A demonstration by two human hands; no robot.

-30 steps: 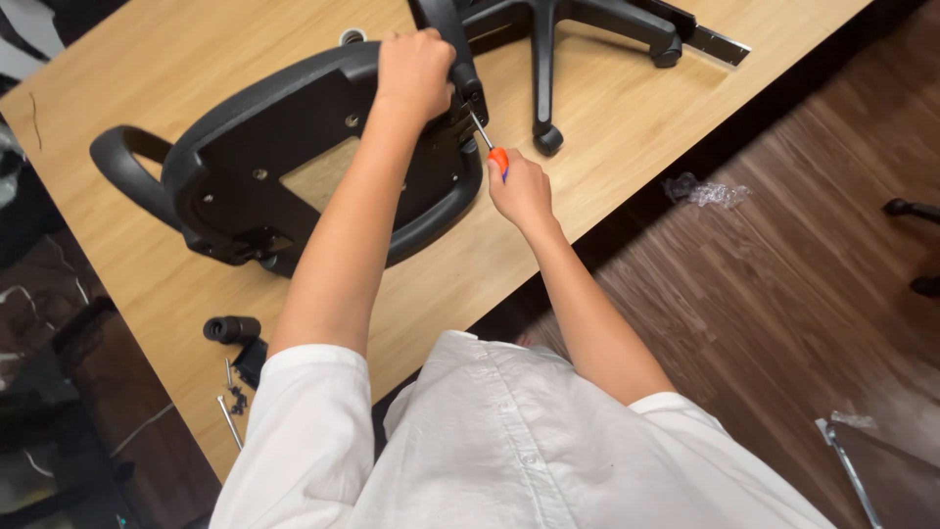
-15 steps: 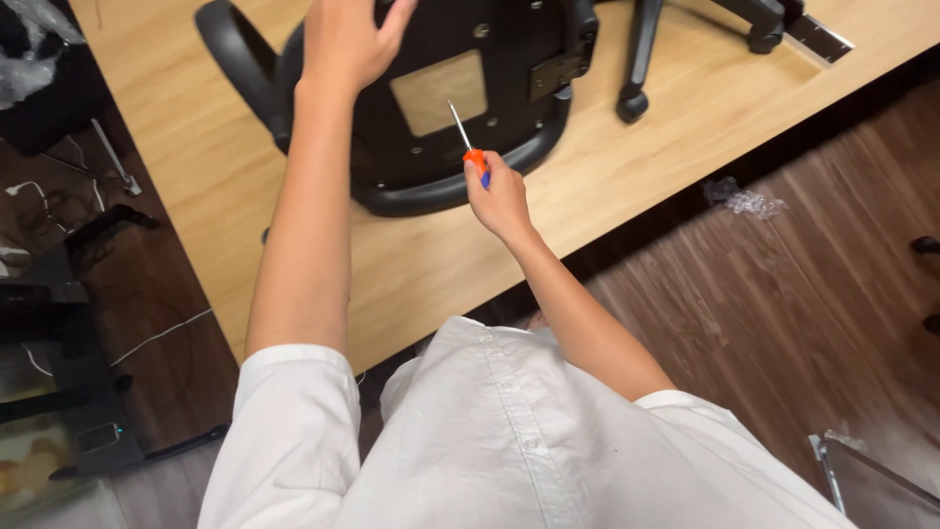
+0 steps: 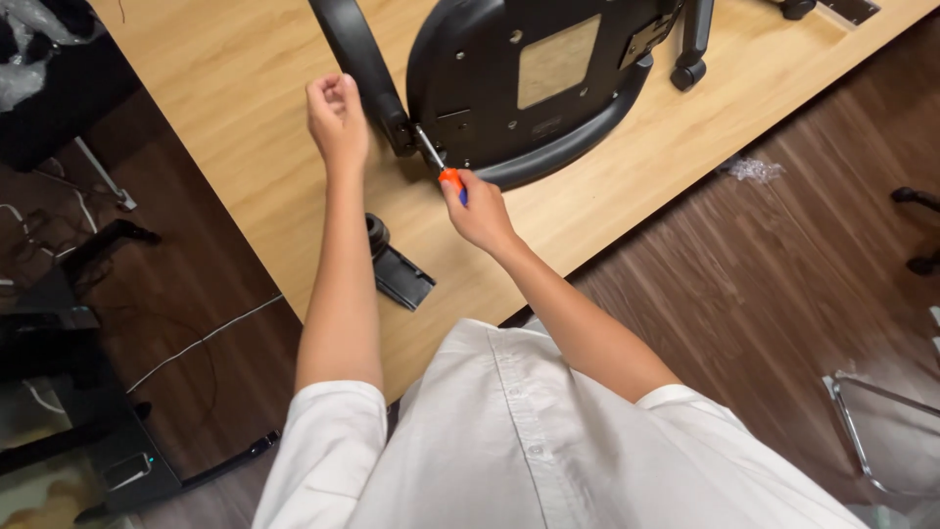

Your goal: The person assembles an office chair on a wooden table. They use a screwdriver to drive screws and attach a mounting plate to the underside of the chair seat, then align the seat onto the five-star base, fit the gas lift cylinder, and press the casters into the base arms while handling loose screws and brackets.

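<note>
An upside-down black office chair seat (image 3: 509, 88) lies on a light wooden table (image 3: 245, 176), its black armrest (image 3: 357, 59) at the left. My right hand (image 3: 480, 211) grips a screwdriver (image 3: 441, 167) with an orange and blue handle; its metal tip touches the seat's underside next to the armrest bracket. My left hand (image 3: 338, 118) hovers in a loose fist above the table, just left of the armrest, touching nothing.
A black bracket part (image 3: 397, 269) lies on the table near its front edge. A chair base leg with a caster (image 3: 690, 49) lies at the top right. A clear plastic scrap (image 3: 754, 168) lies on the dark wood floor. Cables and black equipment (image 3: 59, 323) lie at left.
My left hand has come off the seat and pulled back to the left. The screwdriver tip has shifted from the seat's middle to the armrest bracket. The camera view moved closer and leftward.
</note>
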